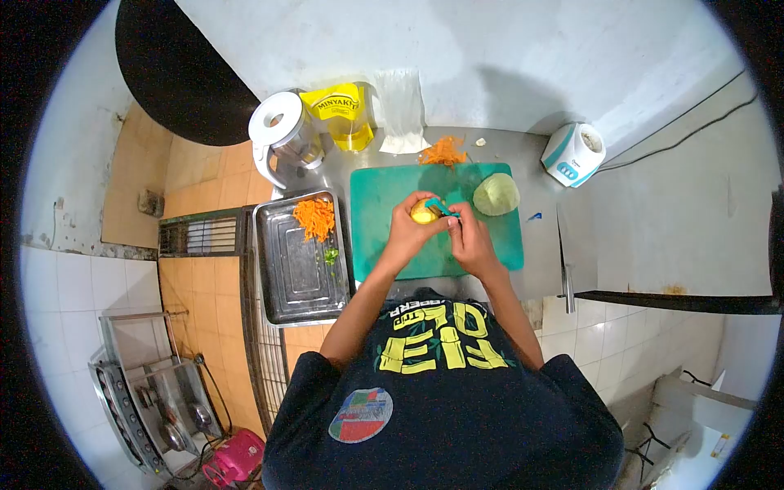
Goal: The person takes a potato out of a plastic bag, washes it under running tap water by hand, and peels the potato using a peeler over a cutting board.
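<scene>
Over the green cutting board (388, 261), my left hand (405, 234) is closed around a yellow, partly peeled potato (422, 214). My right hand (472, 242) grips a teal peeler (442, 207), its head against or very close to the potato's right side. Whether the blade touches the skin is hard to make out. A pale green cabbage (496, 195) rests on the board's right part, beyond my right hand. Orange shreds (443, 152), like carrot peelings, lie at the board's far edge.
Left of the board, a metal tray (298, 282) holds shredded carrot (314, 219) and chopped greens (330, 256). Behind stand a blender jug (282, 131) and a yellow oil pouch (341, 118). A blender base (576, 155) and a knife (567, 282) are on the right.
</scene>
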`<state>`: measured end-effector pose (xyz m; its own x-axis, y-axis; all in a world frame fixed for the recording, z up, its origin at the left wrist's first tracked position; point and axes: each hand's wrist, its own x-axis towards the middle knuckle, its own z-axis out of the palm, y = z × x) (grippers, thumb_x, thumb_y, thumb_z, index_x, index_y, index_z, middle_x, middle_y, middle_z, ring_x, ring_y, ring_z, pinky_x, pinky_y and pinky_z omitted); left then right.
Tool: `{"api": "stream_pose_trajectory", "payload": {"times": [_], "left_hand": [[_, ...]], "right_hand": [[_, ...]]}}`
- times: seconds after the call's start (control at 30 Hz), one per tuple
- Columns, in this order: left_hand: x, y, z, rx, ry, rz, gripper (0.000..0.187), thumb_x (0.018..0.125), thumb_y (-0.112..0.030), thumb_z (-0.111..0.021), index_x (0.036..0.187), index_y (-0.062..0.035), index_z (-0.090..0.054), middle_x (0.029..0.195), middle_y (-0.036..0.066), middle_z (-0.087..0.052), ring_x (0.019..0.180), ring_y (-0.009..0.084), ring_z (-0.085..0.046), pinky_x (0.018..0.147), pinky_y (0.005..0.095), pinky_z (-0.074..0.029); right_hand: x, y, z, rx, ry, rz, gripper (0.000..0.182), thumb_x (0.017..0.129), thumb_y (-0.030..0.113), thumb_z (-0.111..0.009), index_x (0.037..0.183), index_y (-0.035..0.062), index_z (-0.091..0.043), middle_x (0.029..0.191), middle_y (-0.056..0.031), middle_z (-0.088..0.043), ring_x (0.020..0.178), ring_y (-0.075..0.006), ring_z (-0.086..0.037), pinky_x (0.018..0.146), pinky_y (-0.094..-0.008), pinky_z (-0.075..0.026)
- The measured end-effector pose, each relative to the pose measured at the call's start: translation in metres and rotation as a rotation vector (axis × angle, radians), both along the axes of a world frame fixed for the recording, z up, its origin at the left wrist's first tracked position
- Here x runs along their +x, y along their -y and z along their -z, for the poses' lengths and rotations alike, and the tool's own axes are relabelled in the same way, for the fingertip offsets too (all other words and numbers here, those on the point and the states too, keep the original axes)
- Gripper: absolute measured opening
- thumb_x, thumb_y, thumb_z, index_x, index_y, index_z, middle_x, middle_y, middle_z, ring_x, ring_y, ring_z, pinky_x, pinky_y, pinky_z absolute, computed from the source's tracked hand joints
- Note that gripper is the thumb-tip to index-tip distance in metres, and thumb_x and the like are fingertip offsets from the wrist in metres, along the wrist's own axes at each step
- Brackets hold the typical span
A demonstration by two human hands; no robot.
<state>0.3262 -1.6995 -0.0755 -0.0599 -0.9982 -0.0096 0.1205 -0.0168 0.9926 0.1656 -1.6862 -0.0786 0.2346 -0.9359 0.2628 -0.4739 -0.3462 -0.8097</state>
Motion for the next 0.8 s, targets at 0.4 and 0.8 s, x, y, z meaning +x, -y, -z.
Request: {"api": "stream_pose_trajectory", "payload": {"times": [0.4, 0.8], "left_hand": [[-0.002, 0.004, 0.0, 0.105, -0.017, -0.011, 0.035, 0.073, -0.008, -0.087, 0.096, -0.0012, -0.062, 0.085, 0.001, -0.066, 0.077, 0.0059, -0.06, 0.066, 0.0222, -0.051], [0.015, 0.004, 0.025, 0.182, -0.192, 0.043, 0.042, 0.084, -0.009, -0.072, 0.121, -0.005, -0.054, 0.106, 0.007, -0.062, 0.091, 0.0142, -0.063, 0.074, 0.0286, -0.052]], "right_hand": [[-0.001, 0.003, 0.004, 0.043, -0.08, 0.1, 0.022, 0.099, 0.019, -0.053, 0.118, 0.0084, -0.049, 0.077, -0.023, -0.064, 0.073, -0.0474, -0.062, 0.06, -0.0566, -0.044], [-0.019, 0.004, 0.015, 0.099, -0.109, 0.175, 0.027, 0.098, 0.027, -0.058, 0.114, 0.0054, -0.056, 0.078, -0.0236, -0.065, 0.073, -0.0447, -0.064, 0.063, -0.0536, -0.046]]}}
